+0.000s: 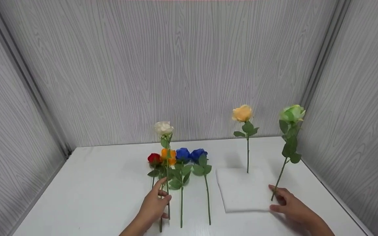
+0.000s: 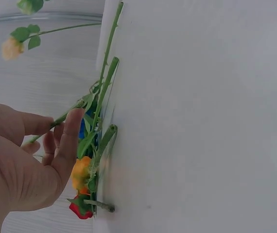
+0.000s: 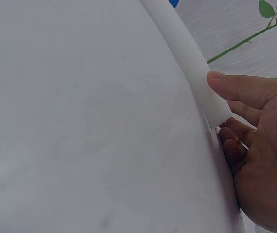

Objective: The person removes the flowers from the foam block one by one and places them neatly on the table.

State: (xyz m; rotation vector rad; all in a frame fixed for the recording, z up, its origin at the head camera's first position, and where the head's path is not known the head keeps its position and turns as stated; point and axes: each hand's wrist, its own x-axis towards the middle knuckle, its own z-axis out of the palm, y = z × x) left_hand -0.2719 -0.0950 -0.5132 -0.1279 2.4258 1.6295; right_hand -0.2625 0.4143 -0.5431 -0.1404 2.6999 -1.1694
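Observation:
My left hand [image 1: 154, 203] pinches the stem of a white rose [image 1: 164, 128] between thumb and fingers. The bloom stands up and away from me, above the flowers lying on the table. In the left wrist view, the left hand [image 2: 36, 150] has the green stem running between its fingertips. On the right, my right hand [image 1: 289, 206] grips the near right corner of a white foam slab [image 1: 241, 196]; the right wrist view shows the thumb [image 3: 240, 87] against its edge. A peach rose [image 1: 242, 113] stands upright in the slab. A light green rose [image 1: 293, 113] leans rightward at its right edge.
Lying side by side left of the slab are a red rose [image 1: 154, 159], an orange rose [image 1: 168, 156] and two blue roses [image 1: 183, 154], stems toward me. The white table [image 1: 103, 190] is enclosed by grey wood-grain panels [image 1: 176, 72] at the back and sides.

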